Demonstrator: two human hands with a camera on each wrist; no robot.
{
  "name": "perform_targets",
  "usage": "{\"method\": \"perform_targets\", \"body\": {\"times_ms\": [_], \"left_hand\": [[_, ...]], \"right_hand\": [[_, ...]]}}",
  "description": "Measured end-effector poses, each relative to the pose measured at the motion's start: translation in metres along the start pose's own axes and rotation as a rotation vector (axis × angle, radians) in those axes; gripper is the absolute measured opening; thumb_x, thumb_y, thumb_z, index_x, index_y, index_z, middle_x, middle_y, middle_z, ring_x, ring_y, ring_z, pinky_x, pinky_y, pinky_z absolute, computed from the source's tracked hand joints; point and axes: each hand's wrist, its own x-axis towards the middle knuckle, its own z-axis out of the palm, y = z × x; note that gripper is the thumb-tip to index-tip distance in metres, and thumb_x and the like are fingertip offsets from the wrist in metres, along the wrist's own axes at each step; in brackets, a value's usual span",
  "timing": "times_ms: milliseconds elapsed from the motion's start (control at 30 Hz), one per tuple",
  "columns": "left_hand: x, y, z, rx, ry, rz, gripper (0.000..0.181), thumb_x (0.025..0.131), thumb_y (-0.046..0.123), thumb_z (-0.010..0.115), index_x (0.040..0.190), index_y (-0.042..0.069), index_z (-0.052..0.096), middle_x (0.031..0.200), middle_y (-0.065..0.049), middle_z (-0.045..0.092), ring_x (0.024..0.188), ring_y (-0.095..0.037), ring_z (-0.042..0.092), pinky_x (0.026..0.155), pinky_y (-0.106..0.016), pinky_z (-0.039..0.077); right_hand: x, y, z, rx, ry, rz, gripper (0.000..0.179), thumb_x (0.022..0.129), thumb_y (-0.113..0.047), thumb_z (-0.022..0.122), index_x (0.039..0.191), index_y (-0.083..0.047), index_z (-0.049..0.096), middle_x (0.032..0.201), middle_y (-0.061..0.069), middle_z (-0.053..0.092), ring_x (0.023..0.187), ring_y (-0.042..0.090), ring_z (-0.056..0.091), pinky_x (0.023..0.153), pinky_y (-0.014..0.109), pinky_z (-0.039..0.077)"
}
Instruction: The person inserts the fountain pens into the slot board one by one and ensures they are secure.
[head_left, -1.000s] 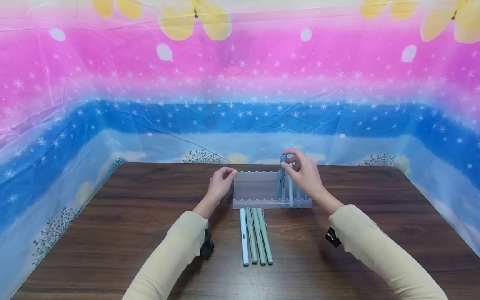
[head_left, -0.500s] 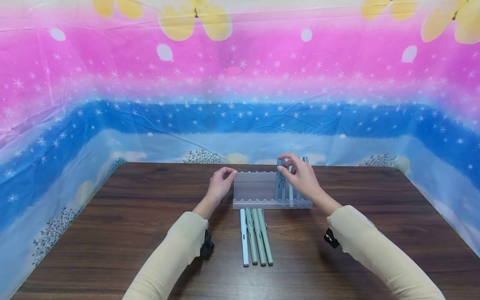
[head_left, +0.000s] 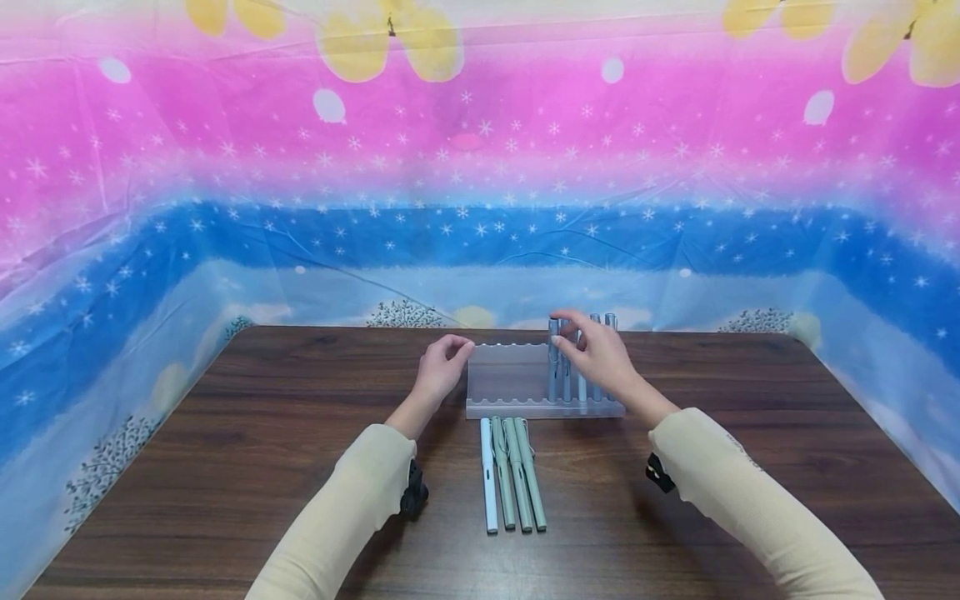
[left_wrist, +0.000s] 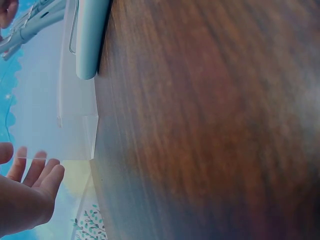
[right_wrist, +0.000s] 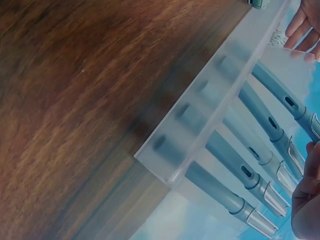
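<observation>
A translucent pen rack (head_left: 506, 371) with scalloped edges stands on the table. My left hand (head_left: 442, 367) pinches its left edge; in the left wrist view its fingertips (left_wrist: 41, 156) show through the rack wall. Several pens stand in the right part of the rack. My right hand (head_left: 600, 354) holds the leftmost one, a blue-grey pen (head_left: 553, 367), near its top between thumb and forefinger. That pen is upright in a slot, beside a similar grey-blue pen (right_wrist: 262, 115) and a paler pen (right_wrist: 250, 142) in the right wrist view. My hand partly hides the pen tops in the head view.
On the wooden table (head_left: 300, 467), in front of the rack, lie a pale blue pen (head_left: 489, 479) and several green pens (head_left: 517, 475), side by side with clips toward the rack. A patterned cloth (head_left: 480, 233) hangs behind the table and along its sides.
My right hand has moved slightly left and down, bringing the blue-grey pen from a tilt to upright in its slot. My left hand and the pens on the table stay put.
</observation>
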Motion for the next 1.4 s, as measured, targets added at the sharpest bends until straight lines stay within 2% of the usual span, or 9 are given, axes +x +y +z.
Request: {"method": "perform_targets", "body": {"times_ms": [200,500,833,1100,1400], "left_hand": [[0.0,0.0,0.0,0.003,0.004,0.003,0.024,0.093,0.021,0.053,0.106,0.002,0.061,0.103,-0.012,0.06,0.097,-0.026,0.053,0.084,-0.038,0.043],[0.0,0.001,0.0,0.011,0.008,0.005,0.024,0.093,0.021,0.053,0.106,0.002,0.061,0.104,-0.012,0.06,0.098,-0.026,0.053,0.085,-0.038,0.043],[0.001,0.001,0.0,0.015,0.011,0.003,0.024,0.093,0.021,0.053,0.106,0.002,0.061,0.104,-0.012,0.06,0.098,-0.026,0.054,0.086,-0.038,0.042],[0.0,0.002,0.0,0.013,0.01,0.002,0.024,0.093,0.021,0.053,0.106,0.002,0.061,0.104,-0.012,0.06,0.098,-0.026,0.053,0.086,-0.038,0.042],[-0.001,0.001,0.0,0.013,0.009,-0.008,0.025,0.093,0.022,0.053,0.107,0.003,0.06,0.106,-0.012,0.059,0.099,-0.026,0.053,0.087,-0.038,0.042]], "right_hand": [[-0.001,0.002,-0.002,-0.083,-0.068,0.009,0.049,0.086,-0.015,0.063,0.132,-0.012,0.046,0.073,-0.001,0.055,0.049,0.011,0.041,0.042,0.028,0.033],[0.001,0.005,-0.003,-0.076,-0.172,0.082,0.06,0.086,-0.018,0.065,0.139,-0.016,0.037,0.068,-0.003,0.053,0.049,0.012,0.044,0.041,0.027,0.034],[0.007,0.005,-0.003,-0.062,-0.24,0.148,0.062,0.087,-0.019,0.063,0.142,-0.015,0.032,0.06,-0.001,0.05,0.046,0.014,0.042,0.043,0.028,0.033],[0.01,0.002,-0.004,-0.073,-0.269,0.165,0.062,0.088,-0.019,0.061,0.142,-0.014,0.032,0.055,0.0,0.046,0.044,0.015,0.039,0.041,0.027,0.03],[0.01,0.0,-0.004,-0.081,-0.277,0.178,0.062,0.088,-0.019,0.062,0.142,-0.014,0.031,0.058,0.002,0.049,0.044,0.014,0.04,0.04,0.027,0.032]]}}
